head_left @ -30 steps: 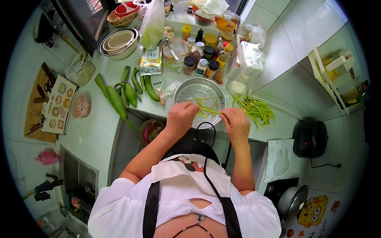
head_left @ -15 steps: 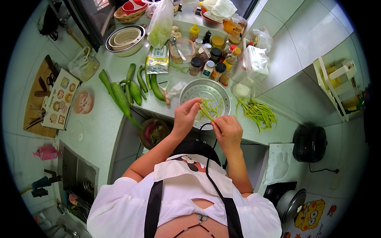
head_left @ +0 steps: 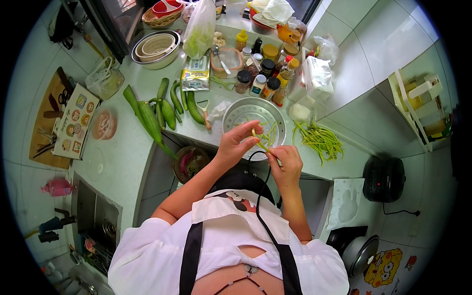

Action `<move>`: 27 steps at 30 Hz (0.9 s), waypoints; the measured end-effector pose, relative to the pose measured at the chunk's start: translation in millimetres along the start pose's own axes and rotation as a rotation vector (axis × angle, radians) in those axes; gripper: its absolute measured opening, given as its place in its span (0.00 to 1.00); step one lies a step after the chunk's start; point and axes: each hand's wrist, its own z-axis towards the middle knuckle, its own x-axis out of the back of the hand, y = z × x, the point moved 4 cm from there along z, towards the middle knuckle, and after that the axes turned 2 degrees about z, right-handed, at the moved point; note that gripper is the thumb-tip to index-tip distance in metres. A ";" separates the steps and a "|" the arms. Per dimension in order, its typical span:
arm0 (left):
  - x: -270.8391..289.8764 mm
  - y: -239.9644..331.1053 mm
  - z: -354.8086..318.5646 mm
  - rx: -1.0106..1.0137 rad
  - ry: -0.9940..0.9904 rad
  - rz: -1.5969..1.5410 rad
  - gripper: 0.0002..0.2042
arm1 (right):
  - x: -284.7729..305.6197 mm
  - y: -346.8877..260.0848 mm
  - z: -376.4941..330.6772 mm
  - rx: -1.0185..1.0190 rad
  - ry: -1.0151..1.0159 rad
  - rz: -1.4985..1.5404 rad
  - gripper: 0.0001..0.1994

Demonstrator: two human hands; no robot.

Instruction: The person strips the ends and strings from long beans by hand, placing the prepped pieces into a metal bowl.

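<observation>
My left hand (head_left: pixel 235 144) and my right hand (head_left: pixel 285 164) both pinch one thin green bean (head_left: pixel 260 141) between them, just over the near rim of a perforated metal steamer tray (head_left: pixel 236 114). A few trimmed bean pieces (head_left: pixel 269 132) lie inside the tray. A loose pile of long green beans (head_left: pixel 319 139) lies on the counter to the right of the tray, a short way from my right hand.
Cucumbers and long gourds (head_left: pixel 157 110) lie left of the tray. Jars and bottles (head_left: pixel 260 69) crowd the back, with a white basket in a metal bowl (head_left: pixel 156 46). A bin with scraps (head_left: pixel 191 162) sits below the counter edge. A black cooker (head_left: pixel 383 179) stands right.
My hands have drawn back from inside the tray toward its near rim, and both now hold one bean. The view has tilted slightly.
</observation>
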 end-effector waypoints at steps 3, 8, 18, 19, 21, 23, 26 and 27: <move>-1.8 -2.3 2.1 -0.004 -0.033 0.070 0.20 | 2.8 1.4 1.2 0.008 0.020 0.001 0.06; -11.4 2.9 4.3 -0.027 0.002 0.101 0.13 | 3.9 7.5 2.4 -0.002 0.012 -0.032 0.07; 2.8 -13.3 10.4 0.123 0.077 0.218 0.08 | 4.1 16.3 6.7 -0.058 -0.042 -0.062 0.07; 4.0 -13.8 11.2 0.120 0.086 0.195 0.08 | 4.6 17.2 7.8 -0.064 -0.062 -0.078 0.07; 5.7 -14.3 12.5 0.115 0.104 0.149 0.08 | 5.5 19.6 9.9 -0.075 -0.101 -0.108 0.07; 6.4 -13.8 13.5 0.153 0.109 0.064 0.08 | 6.5 21.1 12.6 -0.073 -0.126 -0.127 0.07; 14.0 -18.8 14.9 0.147 0.143 0.025 0.08 | 11.0 26.4 12.6 -0.077 -0.113 -0.114 0.07; 16.5 -20.3 15.6 0.135 0.159 0.027 0.08 | 13.1 28.5 12.4 -0.080 -0.100 -0.103 0.07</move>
